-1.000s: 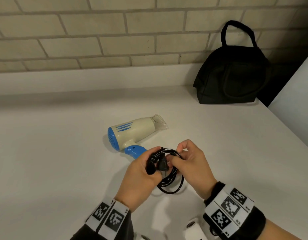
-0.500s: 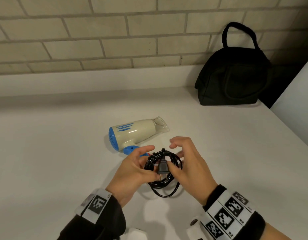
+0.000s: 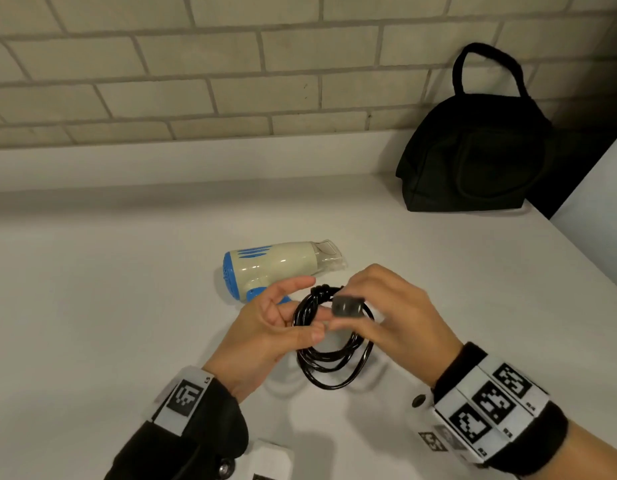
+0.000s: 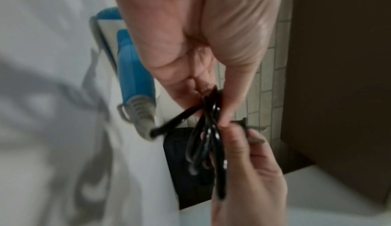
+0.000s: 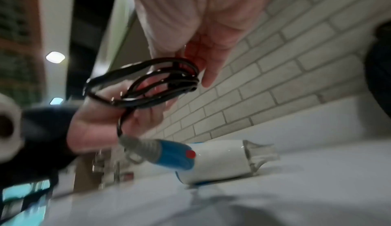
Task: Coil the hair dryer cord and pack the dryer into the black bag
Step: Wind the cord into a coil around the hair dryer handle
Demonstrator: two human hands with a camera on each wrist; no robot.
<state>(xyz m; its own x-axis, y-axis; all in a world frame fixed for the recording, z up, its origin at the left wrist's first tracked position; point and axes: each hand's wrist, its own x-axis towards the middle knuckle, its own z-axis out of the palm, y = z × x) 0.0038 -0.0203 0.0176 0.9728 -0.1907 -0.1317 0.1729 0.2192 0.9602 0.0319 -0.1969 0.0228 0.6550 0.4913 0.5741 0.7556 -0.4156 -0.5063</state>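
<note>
A cream and blue hair dryer (image 3: 279, 265) lies on its side on the white counter (image 3: 109, 306), nozzle to the right. Just in front of it, its black cord (image 3: 335, 368) is wound into a coil and held above the counter. My left hand (image 3: 300, 320) pinches the coil's left side between thumb and fingers, with the index finger stretched out. My right hand (image 3: 348, 317) pinches the plug (image 3: 347, 306) at the top of the coil. The wrist views show the cord (image 4: 203, 137) (image 5: 148, 82) running to the dryer's blue handle (image 4: 135, 79) (image 5: 175, 157). The black bag (image 3: 473, 157) stands at the back right, looking closed.
A brick wall (image 3: 231, 81) runs along the back of the counter. A white panel (image 3: 598, 220) borders the counter on the right, beside the bag. Bare counter stretches to the left of the dryer and between my hands and the bag.
My right hand has taken the plug and turned it from upright to sideways over the coil's top. My left hand's fingers have loosened and spread, while still pinching the coil.
</note>
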